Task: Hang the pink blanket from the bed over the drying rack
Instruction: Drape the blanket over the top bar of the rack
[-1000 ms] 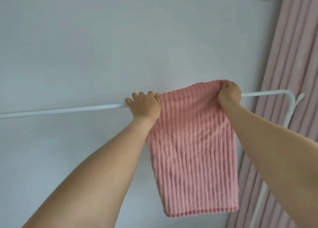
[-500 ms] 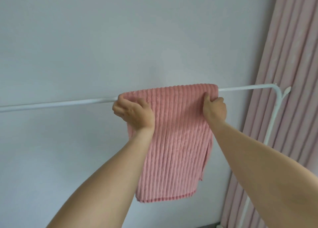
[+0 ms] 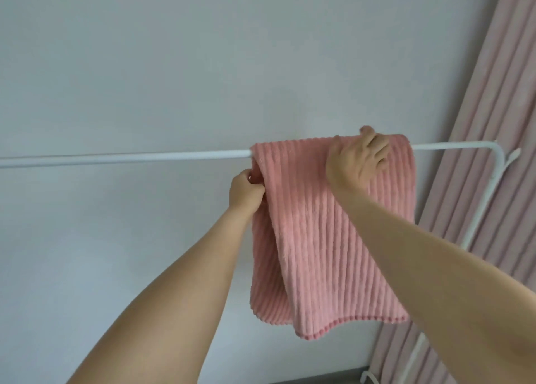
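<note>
The pink ribbed blanket [image 3: 324,253] hangs folded over the white top bar of the drying rack [image 3: 124,158], near the bar's right end. Two layers drape down, the front one lower than the one behind. My left hand [image 3: 245,190] pinches the blanket's left edge just below the bar. My right hand [image 3: 358,157] lies on the blanket's top fold at the bar, fingers spread and curled over the cloth.
A plain pale wall stands close behind the rack. The rack's right upright [image 3: 481,209] bends down beside a pink pleated curtain [image 3: 493,122] filling the right side. A dark strip of floor or skirting [image 3: 319,379] shows at the bottom.
The blanket has slid right along the bar and now hangs in two uneven layers. My right hand rose onto the top fold; my left dropped to the left edge.
</note>
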Tool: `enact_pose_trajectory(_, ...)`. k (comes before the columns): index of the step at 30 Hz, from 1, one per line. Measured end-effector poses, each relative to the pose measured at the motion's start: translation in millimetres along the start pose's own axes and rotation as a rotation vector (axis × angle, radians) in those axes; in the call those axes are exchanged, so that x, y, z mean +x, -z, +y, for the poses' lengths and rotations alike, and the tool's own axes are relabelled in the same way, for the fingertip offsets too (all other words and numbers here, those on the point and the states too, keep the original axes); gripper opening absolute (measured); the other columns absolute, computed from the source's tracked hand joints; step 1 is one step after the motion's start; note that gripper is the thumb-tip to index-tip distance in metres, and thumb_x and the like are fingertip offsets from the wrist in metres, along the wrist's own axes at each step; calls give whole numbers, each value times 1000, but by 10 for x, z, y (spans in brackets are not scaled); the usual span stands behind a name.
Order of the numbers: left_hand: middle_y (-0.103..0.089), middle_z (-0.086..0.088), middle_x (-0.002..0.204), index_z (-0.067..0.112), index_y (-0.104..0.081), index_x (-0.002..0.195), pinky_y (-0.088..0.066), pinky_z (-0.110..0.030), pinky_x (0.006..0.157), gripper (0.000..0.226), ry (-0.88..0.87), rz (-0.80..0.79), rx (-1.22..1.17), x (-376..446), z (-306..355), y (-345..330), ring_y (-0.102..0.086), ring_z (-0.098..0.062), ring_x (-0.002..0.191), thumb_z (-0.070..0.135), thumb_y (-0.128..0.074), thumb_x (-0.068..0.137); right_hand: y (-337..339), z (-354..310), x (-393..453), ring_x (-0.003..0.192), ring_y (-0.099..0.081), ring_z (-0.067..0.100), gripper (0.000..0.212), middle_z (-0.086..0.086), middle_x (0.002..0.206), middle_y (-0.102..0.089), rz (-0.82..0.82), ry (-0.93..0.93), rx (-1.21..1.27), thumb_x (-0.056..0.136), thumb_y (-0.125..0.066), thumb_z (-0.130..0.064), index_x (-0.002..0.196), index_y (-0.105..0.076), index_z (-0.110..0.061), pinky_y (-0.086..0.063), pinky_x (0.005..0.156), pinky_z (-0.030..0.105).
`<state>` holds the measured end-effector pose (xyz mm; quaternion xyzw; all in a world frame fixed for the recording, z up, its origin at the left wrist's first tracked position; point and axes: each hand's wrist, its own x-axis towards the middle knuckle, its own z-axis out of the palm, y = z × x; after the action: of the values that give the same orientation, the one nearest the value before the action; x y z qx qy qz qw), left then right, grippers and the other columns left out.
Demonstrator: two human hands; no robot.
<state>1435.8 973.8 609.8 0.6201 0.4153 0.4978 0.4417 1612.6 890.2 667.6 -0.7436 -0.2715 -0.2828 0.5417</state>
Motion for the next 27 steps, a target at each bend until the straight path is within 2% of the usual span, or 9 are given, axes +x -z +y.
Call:
enact_pose_trajectory(2,-75,-7,93,18,-69,89,-59,-48,85,33,16,-29,50,-38,-37,-17,-72,-26,88,21,-45,66,28,-194,-723,96,-43,25,47,6,106,-45,-97,196,99,80,-53,-52,104,-47,-11,-35,89,40)
enact_pose_trajectory(4,-75,-8,100,18,-71,92,-56,-48,92,37,123,-97,-46,-92,-114,7,-70,-27,93,30,-43,71,-24,-287,-1285,94,-43,26,61,7,104,-46,-227,297,13,76,-55,-64,103,-47,-10,-37,90,40)
enact_pose_trajectory(7,-75,-4,96,22,-72,97,-57,-46,89,35,76,-110,196,-81,-316,177,-70,-28,91,35,-48,76,-143,-281,-1533,102,-46,32,74,12,114,-48,-287,228,-195,75,-59,-64,118,-46,-6,-39,92,46)
enact_pose_trajectory(10,-74,0,96,22,-67,103,-57,-41,82,21,-137,-80,304,-116,-428,340,-69,-24,89,32,-62,86,-193,-231,-1443,104,-54,35,47,15,114,-57,-384,256,-228,88,-58,-43,115,-51,-5,-44,90,45)
enact_pose_trajectory(13,-71,-2,99,18,-58,107,-52,-37,79,21,-275,11,297,-147,-523,445,-66,-25,89,27,-64,89,-203,-141,-1523,85,-64,39,24,17,95,-67,-492,308,-112,98,-49,-27,104,-50,-4,-48,69,44)
enact_pose_trajectory(17,-71,-4,96,15,-61,102,-50,-33,76,16,-234,-46,325,-128,-652,528,-67,-28,91,21,-65,87,-220,-36,-1923,70,-65,41,23,16,76,-67,-534,273,-115,101,-45,-29,89,-38,-12,-45,58,41)
enact_pose_trajectory(23,-69,-8,103,11,-57,109,-49,-37,81,17,-257,2,238,-220,-542,530,-65,-30,97,21,-50,97,-188,-147,-2193,79,-62,40,16,16,85,-66,-696,254,-46,101,-41,-25,92,-37,-12,-40,61,39)
enact_pose_trajectory(25,-62,-5,92,12,-50,94,-46,-39,76,12,-293,141,205,-314,-533,541,-61,-30,88,23,-47,95,-110,-201,-2171,70,-62,37,21,13,80,-66,-639,346,-14,99,-37,-34,93,-39,-14,-43,58,39)
enact_pose_trajectory(27,-52,-2,84,12,-44,85,-44,-42,73,13,-501,344,208,-416,-485,577,-53,-27,79,24,-48,90,-29,-210,-2055,62,-60,30,32,7,76,-64,-504,384,6,98,-31,-46,92,-43,-17,-45,55,37)
